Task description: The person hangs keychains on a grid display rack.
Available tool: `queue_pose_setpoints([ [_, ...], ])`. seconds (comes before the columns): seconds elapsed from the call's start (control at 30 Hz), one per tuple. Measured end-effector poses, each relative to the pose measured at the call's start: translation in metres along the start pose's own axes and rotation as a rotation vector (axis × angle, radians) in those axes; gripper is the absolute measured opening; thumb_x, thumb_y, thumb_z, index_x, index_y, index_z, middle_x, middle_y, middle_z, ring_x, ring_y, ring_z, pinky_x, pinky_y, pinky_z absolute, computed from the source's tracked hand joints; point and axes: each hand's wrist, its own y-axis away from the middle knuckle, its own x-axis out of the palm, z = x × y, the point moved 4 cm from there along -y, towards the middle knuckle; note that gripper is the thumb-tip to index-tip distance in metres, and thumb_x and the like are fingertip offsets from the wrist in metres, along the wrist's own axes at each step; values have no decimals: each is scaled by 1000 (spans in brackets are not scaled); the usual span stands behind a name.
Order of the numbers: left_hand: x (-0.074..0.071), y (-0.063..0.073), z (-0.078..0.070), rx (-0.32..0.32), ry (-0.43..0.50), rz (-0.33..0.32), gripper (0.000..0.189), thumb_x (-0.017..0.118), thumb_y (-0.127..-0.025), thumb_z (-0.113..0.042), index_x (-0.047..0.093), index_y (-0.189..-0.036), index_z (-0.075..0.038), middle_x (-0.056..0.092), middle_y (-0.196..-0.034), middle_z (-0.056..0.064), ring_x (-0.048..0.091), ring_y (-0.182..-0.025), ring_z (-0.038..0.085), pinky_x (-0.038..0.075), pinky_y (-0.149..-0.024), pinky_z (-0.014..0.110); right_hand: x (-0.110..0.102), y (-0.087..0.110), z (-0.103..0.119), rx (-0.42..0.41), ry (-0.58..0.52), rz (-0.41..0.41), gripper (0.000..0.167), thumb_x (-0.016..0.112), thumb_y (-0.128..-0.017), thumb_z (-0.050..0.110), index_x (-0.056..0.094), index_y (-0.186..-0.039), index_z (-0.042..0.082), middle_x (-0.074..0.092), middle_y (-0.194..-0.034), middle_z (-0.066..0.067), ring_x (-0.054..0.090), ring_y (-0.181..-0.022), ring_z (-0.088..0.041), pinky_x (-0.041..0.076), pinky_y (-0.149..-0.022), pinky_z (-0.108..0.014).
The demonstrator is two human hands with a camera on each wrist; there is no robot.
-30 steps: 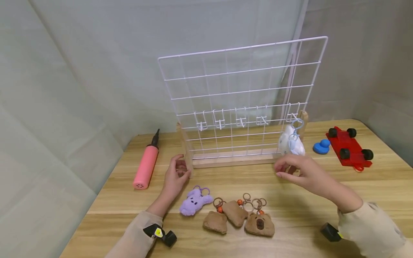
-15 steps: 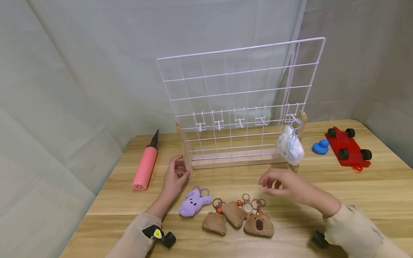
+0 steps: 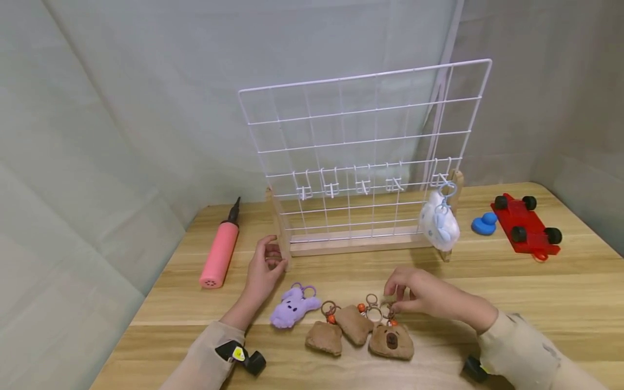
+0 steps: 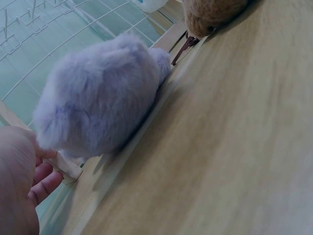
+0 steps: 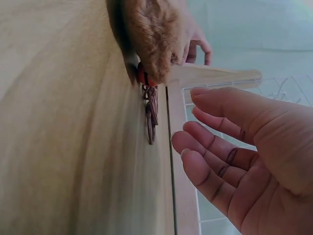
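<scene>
- Head view: the left hand (image 3: 263,269) curls its grip round the wooden foot (image 3: 283,238) of the white wire grid rack (image 3: 363,157). The right hand (image 3: 419,295) hovers just above the rings of the brown capybara keychains (image 3: 363,327) on the worktop (image 3: 536,287), fingers relaxed, holding nothing. A purple bunny keychain (image 3: 291,306) lies beside the left hand; a white plush keychain (image 3: 439,225) hangs on the rack.
- Left wrist view: the purple bunny (image 4: 100,98) lies near the fingers (image 4: 44,183).
- Right wrist view: open fingers (image 5: 215,147) sit near the metal rings (image 5: 150,115), not touching.
</scene>
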Motion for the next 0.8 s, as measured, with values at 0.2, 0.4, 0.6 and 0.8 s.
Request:
queue_pose_setpoints([
  [0.2,0,0,0,11,-1,-1,61,65,-80,12,39,-134,1,57,-111,24,59,-96,30,52,-74,14,4,-1,-1,6,14,29,18,74,-81,14,67,-97,12,63,-92,1,58,-76,-2,50,-62,-17],
  [0.4,0,0,-5,-41,-8,9,61,64,-81,13,38,-135,2,55,-114,26,58,-100,33,51,-76,16,8,-1,-4,21,-10,74,21,74,-80,14,69,-101,11,62,-92,2,55,-76,1,51,-65,-17],
  [0.6,-4,6,-34,-35,-9,23,57,62,-81,14,38,-132,8,55,-112,30,58,-98,37,53,-76,19,13,-1,-7,14,13,89,25,75,-79,14,70,-103,10,60,-90,4,52,-73,2,49,-61,-16],
  [0.8,-4,7,-37,-22,-12,15,56,62,-81,14,38,-131,9,54,-110,29,58,-96,36,51,-73,16,15,-2,-8,19,24,90,22,75,-78,14,71,-100,12,59,-91,4,50,-72,3,48,-61,-16],
])
